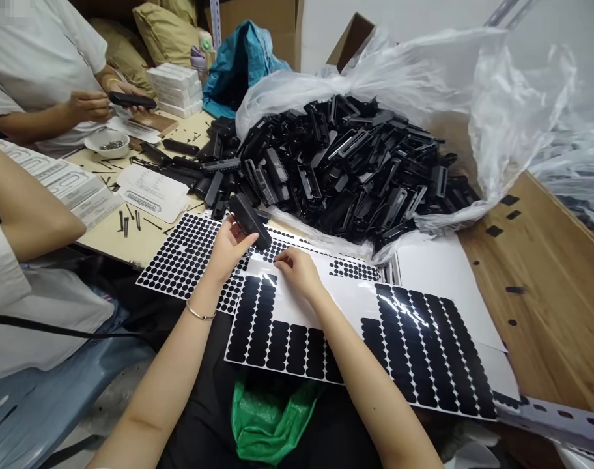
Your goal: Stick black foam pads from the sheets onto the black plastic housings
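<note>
My left hand (230, 249) is closed round a black plastic part (248, 220), holding it just above the sticker sheets. My right hand (297, 270) is pinched, its fingertips pressed on the glossy sheet of black oblong pads (414, 345) that lies across my lap; whether a pad is between the fingers is hidden. A sheet of small round black dots (180, 254) lies under my left hand. A big pile of black plastic parts (346, 169) fills an open clear plastic bag (473, 85) right behind my hands.
A person's forearm (28, 208) crosses at the left. Another person at the far left holds a black part (131, 99) over a white bowl (106, 143) of small pieces. Printed sheets (153, 192), white boxes (174, 88) and a wooden table (546, 286) surround the pile.
</note>
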